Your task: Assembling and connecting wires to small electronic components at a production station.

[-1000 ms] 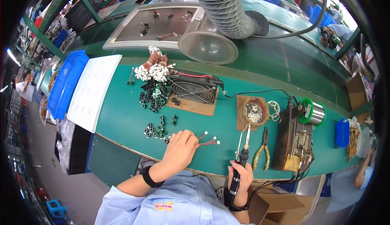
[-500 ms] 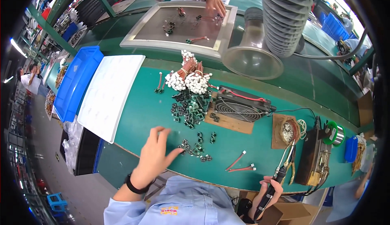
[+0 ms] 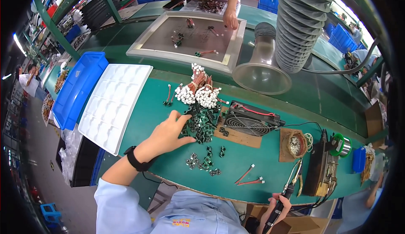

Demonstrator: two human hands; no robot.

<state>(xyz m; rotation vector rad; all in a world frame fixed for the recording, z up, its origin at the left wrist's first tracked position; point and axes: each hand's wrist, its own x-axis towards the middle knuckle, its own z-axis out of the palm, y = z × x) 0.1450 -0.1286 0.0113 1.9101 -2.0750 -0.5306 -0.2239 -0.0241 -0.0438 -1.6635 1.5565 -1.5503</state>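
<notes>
My left hand [image 3: 166, 136] reaches to the left side of a heap of small dark green circuit boards [image 3: 205, 126]. Its fingers are curled at the heap's edge and the thumb stands apart, with fingertips partly hidden among the boards. Bundled red-brown wires with white connectors [image 3: 197, 91] lie behind the heap. Nearer me are several separate small boards [image 3: 206, 163] and a couple of loose red wire leads [image 3: 251, 182]. At the lower right, my right hand [image 3: 283, 203] grips a soldering iron [image 3: 289, 189], its tip pointing up toward a round tin [image 3: 295, 144].
A black fan [image 3: 249, 122] stands on cardboard. On the right are a soldering station [image 3: 320, 170] and a green solder spool [image 3: 344, 145]. White tray [image 3: 114, 103] and blue bin [image 3: 80, 88] lie left. An extraction hood [image 3: 261, 78] hangs behind; a co-worker's hand [image 3: 230, 19] is beyond.
My left hand has moved forward from the separate boards near me to the heap. The right hand still holds the soldering iron. The view has shifted slightly, and the co-worker's hand has drawn back.
</notes>
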